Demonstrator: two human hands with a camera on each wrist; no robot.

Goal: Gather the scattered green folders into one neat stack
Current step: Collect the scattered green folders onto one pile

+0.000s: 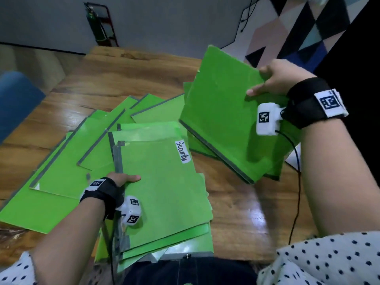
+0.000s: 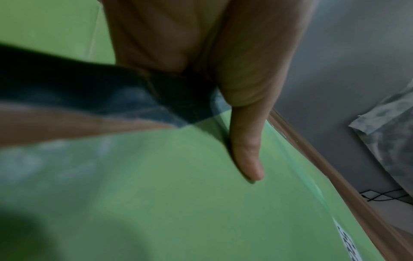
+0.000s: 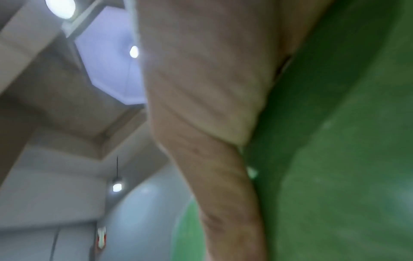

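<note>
Several green folders lie on the wooden table [image 1: 123,75]. A partly squared stack [image 1: 164,194] sits near the front edge, its top folder labelled "Security". My left hand [image 1: 123,179] grips that stack's left spine edge, thumb [image 2: 248,159] flat on the top cover [image 2: 178,203]. More green folders [image 1: 67,173] are fanned out to the left and behind. My right hand [image 1: 277,79] grips a green folder [image 1: 226,120] by its right edge, thumb on its face, and holds it tilted above the table. In the right wrist view the held folder [image 3: 335,159] fills the right side.
Other green folders [image 1: 197,145] lie under the lifted one. A black cable [image 1: 296,192] hangs from my right wrist camera. Bare wood [image 1: 236,212] shows between the stack and my right arm. A blue chair [image 1: 14,99] stands at the left.
</note>
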